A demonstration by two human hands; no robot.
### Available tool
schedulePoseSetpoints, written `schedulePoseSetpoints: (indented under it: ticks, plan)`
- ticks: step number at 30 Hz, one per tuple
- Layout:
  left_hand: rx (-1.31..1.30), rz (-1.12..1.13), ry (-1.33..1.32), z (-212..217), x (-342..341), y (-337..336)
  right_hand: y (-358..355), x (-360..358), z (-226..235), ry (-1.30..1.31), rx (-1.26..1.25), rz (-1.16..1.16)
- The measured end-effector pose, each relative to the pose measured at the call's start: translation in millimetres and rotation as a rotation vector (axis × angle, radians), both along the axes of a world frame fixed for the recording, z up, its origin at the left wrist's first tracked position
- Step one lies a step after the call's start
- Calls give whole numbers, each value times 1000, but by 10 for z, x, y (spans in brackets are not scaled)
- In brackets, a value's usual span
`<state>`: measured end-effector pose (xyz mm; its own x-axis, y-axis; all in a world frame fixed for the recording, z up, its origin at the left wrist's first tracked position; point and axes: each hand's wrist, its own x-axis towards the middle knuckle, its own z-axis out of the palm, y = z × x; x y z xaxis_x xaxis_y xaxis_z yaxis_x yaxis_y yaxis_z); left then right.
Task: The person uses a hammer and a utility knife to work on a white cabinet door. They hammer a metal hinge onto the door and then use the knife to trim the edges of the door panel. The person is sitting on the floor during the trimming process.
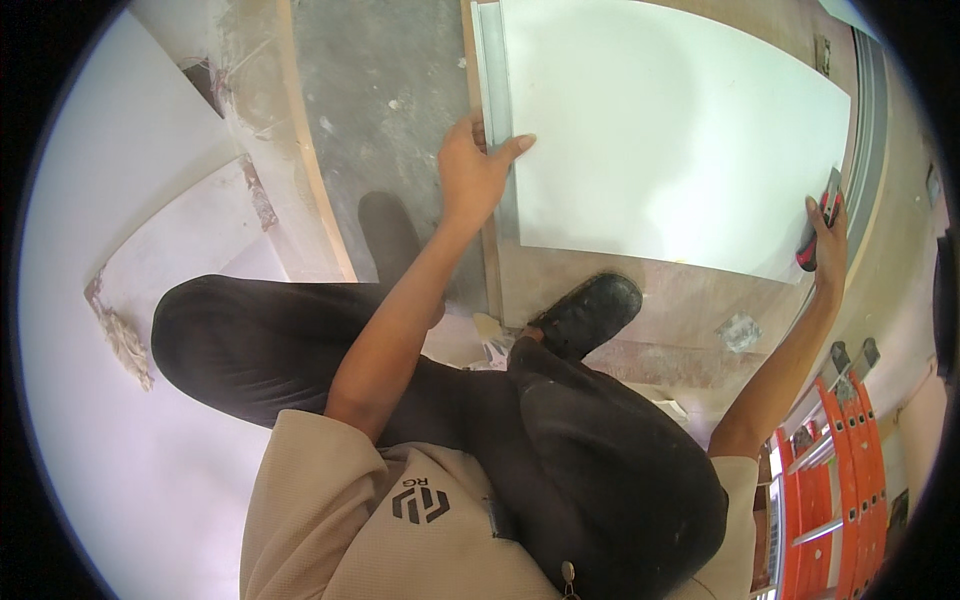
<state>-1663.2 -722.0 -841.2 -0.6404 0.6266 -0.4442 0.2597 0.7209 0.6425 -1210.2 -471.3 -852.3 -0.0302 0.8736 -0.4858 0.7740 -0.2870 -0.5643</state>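
Note:
A large white panel [620,130] lies in front of me, with a pale grey metal channel [497,100] along its left edge. My left hand [472,175] grips that edge, the thumb resting on top at the border of channel and panel. The other fingers curl over the channel's outer side and are partly hidden. At the panel's right edge, my right hand [830,245] is closed around a red and black utility knife [807,252]. Its blade end points away from me, close to the panel's right border.
Long grey metal profiles [872,130] run along the right. An orange ladder [850,470] lies at the lower right. A crumpled clear plastic piece [740,332] is on the floor near my black shoe [590,315]. Broken white board [185,235] leans at the left.

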Motion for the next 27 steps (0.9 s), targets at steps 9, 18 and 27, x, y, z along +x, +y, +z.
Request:
schedulePoseSetpoints:
  ticks: [9, 18, 27]
  plan:
    - [-2, -162, 98, -99, 98, -258, -3, 16, -39, 122, -2, -23]
    - [38, -163, 158, -149, 168, -278, 3, 26, -97, -7, 86, 19]
    - [-97, 53, -52, 86, 309, -308, 4, -51, -47, 37, 73, -6]
